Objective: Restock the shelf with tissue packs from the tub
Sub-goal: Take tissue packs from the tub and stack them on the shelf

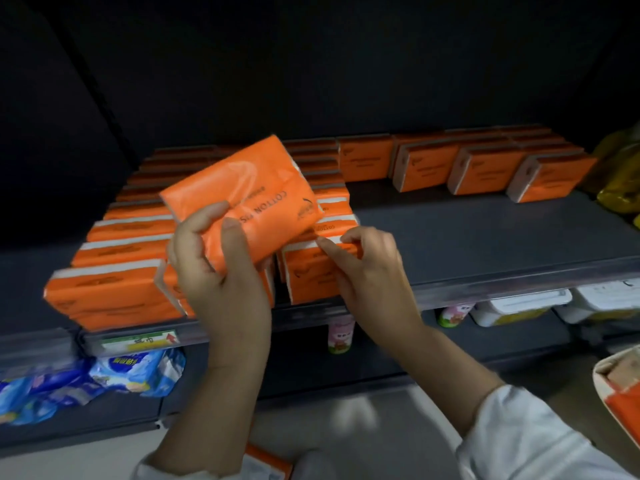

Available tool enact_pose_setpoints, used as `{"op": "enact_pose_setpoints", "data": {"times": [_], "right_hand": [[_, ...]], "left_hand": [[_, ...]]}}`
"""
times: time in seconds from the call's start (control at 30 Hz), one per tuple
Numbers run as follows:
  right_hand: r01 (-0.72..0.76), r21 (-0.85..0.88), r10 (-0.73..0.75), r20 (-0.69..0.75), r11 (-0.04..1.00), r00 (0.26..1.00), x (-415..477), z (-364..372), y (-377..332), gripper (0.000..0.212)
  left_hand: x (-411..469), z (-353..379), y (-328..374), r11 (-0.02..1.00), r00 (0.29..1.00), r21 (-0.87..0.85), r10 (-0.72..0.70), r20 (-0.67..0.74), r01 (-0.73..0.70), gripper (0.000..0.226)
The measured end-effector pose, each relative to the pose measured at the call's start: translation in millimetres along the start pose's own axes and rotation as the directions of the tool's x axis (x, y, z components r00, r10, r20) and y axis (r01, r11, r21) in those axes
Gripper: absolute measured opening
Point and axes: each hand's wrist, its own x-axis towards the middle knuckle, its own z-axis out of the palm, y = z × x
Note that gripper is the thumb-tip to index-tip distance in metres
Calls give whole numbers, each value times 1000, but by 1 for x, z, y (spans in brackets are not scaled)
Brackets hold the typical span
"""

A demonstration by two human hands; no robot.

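An orange tissue pack (249, 195) with black print on its face is held tilted just above the front of the shelf (485, 237). The left hand (218, 271) reaches up from below and grips the pack's near end, thumb across the face and fingers curled round the edge, hiding part of the print. The right hand (367, 271) pinches the top edge of a standing pack (311, 275) at the shelf's front. The tub (613, 375), below the shelf's right end, is cut off.

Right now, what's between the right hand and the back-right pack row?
Nothing: bare grey shelf between right hand and pack row, head view.
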Motion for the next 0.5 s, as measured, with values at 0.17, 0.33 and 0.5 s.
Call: {"op": "enact_pose_setpoints", "data": {"times": [0.17, 0.33, 0.5], "right_hand": [[-109, 166, 86, 140, 980, 986, -3, -18, 10, 52], [-271, 368, 248, 110, 889, 963, -7, -31, 23, 46], [-574, 344, 469, 343, 743, 814, -13, -30, 29, 69]], "left_hand": [[-18, 9, 5, 999, 952, -22, 51, 303, -46, 18], [-27, 15, 8, 998, 944, -58, 9, 331, 11, 20], [-24, 16, 9, 999, 947, 13, 36, 320, -43, 16]]}}
